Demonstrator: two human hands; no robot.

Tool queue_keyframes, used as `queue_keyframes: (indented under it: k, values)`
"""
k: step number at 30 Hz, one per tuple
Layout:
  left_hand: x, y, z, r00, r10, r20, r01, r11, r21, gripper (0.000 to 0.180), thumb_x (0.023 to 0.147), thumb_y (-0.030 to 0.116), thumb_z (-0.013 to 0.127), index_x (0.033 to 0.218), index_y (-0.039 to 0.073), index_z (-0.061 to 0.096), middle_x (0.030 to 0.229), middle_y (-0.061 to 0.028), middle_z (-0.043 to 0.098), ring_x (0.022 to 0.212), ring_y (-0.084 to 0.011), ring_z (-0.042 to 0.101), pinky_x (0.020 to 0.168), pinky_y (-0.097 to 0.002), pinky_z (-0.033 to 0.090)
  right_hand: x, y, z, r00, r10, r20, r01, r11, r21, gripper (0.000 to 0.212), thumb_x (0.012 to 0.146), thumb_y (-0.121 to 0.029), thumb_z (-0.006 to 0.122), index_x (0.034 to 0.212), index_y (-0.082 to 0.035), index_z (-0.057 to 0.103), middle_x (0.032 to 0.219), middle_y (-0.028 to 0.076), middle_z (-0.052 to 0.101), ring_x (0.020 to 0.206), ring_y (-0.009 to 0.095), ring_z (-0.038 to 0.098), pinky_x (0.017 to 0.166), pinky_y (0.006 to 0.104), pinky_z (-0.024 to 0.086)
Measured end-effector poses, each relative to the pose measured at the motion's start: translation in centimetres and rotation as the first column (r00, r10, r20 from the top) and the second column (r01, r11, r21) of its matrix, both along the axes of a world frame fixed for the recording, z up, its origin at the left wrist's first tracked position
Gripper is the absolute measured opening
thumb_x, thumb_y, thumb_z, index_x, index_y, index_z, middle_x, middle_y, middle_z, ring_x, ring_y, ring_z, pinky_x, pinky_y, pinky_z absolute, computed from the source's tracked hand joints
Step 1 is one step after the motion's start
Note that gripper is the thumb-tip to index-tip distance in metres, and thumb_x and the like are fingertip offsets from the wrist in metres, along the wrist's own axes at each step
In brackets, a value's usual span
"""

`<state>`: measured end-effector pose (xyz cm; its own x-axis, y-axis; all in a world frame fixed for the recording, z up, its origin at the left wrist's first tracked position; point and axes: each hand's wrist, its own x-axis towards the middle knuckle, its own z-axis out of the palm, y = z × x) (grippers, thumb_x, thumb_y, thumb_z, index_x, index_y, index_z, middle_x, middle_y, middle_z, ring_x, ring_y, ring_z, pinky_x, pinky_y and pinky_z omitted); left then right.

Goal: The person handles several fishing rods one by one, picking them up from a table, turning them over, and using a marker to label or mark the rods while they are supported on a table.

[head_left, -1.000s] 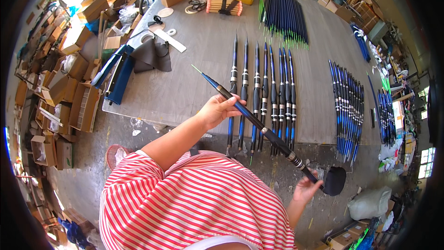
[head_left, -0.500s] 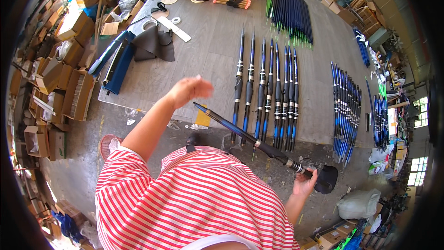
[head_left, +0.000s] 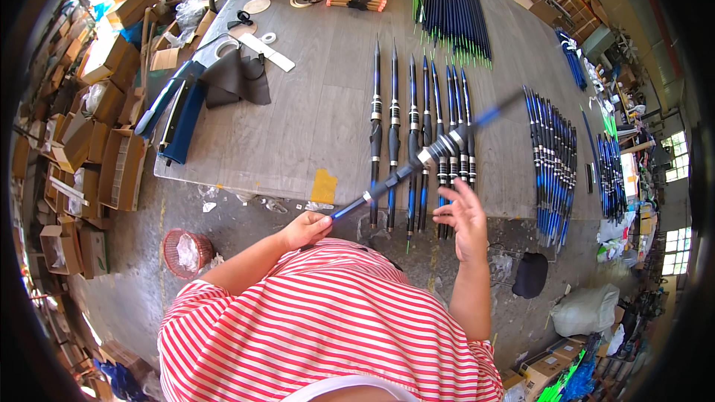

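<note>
My left hand is closed round the lower end of a blue-and-black fishing rod. The rod slants up and to the right over the table's front edge, its far end smeared by motion. It crosses in front of a row of several similar fishing rods lying side by side. My right hand is off the rod, fingers spread, just below the right end of that row, and holds nothing.
The grey table also bears a bundle of dark thin rods, another rod group, a dark cloth and a blue case. A stool and red basket stand on the floor.
The rod has swung from slanting down to the right to slanting up to the right. My left hand has taken hold of its end; my right hand has let go and moved up.
</note>
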<state>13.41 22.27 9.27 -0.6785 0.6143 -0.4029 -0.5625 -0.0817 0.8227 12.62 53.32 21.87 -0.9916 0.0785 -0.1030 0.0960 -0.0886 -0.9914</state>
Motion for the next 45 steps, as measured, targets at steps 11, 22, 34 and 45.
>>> queue_keyframes:
  k: [11,22,34,45]
  values:
    - [-1.1,4.9,-5.6,0.812,0.584,0.017,-0.532,0.752,-0.389,0.044,0.090,0.043,0.042,0.062,0.010,0.044,0.045,0.0033,0.036,0.035,-0.0090,0.034,0.033,-0.0255,0.027,10.2,7.4,-11.1,0.868,-0.218,0.446,0.241,0.970,0.006,0.025,0.088,-0.018,0.053,0.103,0.001,0.056,0.084,0.011,0.062,0.065,0.015,0.060,0.057,0.0270,0.052]
    - [-1.7,10.1,-14.1,0.785,0.315,-0.534,-0.617,0.473,-0.629,0.031,0.089,0.030,0.045,0.103,0.003,0.043,0.073,-0.0199,0.058,0.069,-0.0382,0.057,0.062,-0.0461,0.042,14.2,12.0,-12.6,0.814,-0.350,0.464,0.418,0.907,-0.049,0.023,0.088,-0.018,0.052,0.100,0.001,0.056,0.081,0.009,0.062,0.062,0.015,0.059,0.055,0.0267,0.051]
    - [-2.8,10.8,-6.1,0.933,0.135,-0.334,-0.351,0.556,-0.754,0.061,0.089,0.023,0.047,0.136,0.013,0.010,0.072,-0.0162,0.059,0.057,-0.0272,0.058,0.050,-0.0356,0.046,9.0,18.0,-19.7,0.834,-0.551,0.022,0.526,0.806,0.272,0.023,0.082,-0.014,0.060,0.100,0.001,0.059,0.084,0.009,0.062,0.076,0.016,0.061,0.068,0.0268,0.051]
    - [1.7,5.4,-3.4,0.697,0.071,-0.713,-0.696,0.307,-0.649,0.036,0.081,0.017,0.059,0.111,0.001,0.047,0.063,-0.0078,0.051,0.056,-0.0214,0.050,0.055,-0.0330,0.041,0.6,16.5,-22.8,0.878,-0.476,0.060,0.410,0.810,0.420,0.027,0.087,-0.017,0.046,0.106,0.000,0.056,0.102,0.015,0.060,0.095,0.025,0.056,0.085,0.0330,0.042]
